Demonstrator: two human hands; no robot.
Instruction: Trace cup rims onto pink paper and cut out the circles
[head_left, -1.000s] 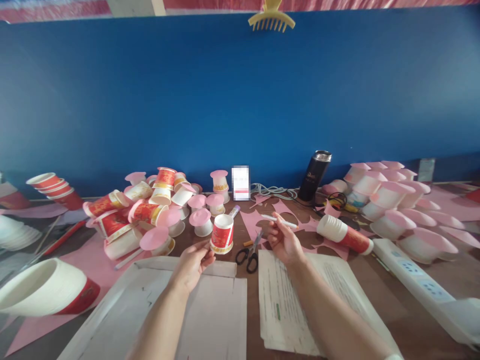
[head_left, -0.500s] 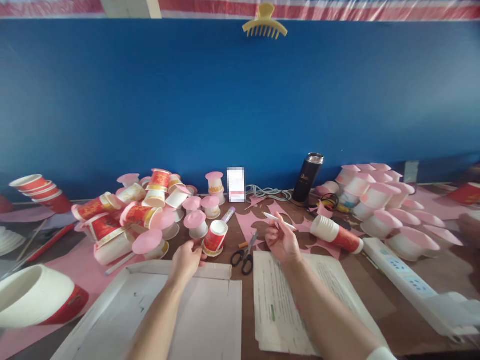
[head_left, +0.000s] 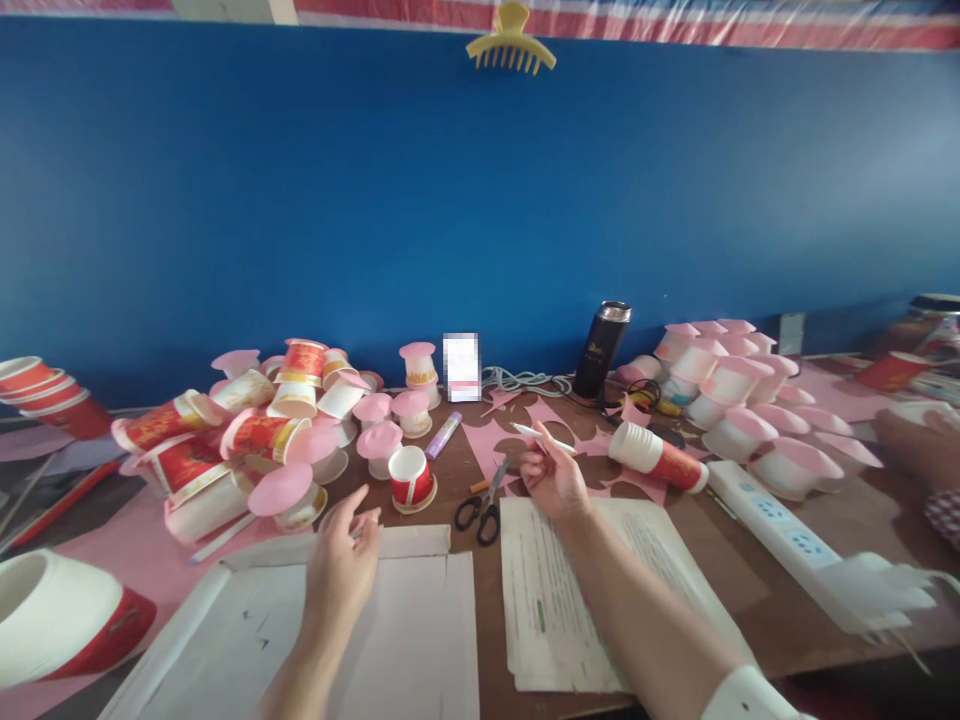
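Note:
My right hand [head_left: 555, 475] grips a white pen [head_left: 541, 438] above the pink scraps, its tip pointing left. My left hand [head_left: 346, 550] is empty, with its fingers apart, over the top edge of a white cardboard sheet [head_left: 405, 620]. Just right of those fingers stands a red and white paper cup [head_left: 412, 478], upright on the table and touched by neither hand. Behind it lies a purple glue stick [head_left: 443, 436]. Black-handled scissors [head_left: 486, 508] rest between my hands. Below my right hand is a printed paper stack [head_left: 559, 610].
Paper cups topped with pink discs are heaped left [head_left: 281, 492] and right [head_left: 796, 462]. A black flask [head_left: 602, 352], a stack of cups on its side [head_left: 660, 457] and a power strip [head_left: 780, 535] stand or lie rightward. Another person's hand [head_left: 919, 440] shows at far right.
My left hand has drawn back from the small red cup, moving left and down, and its fingers have spread. My right hand still holds the pen. The view has shifted slightly right.

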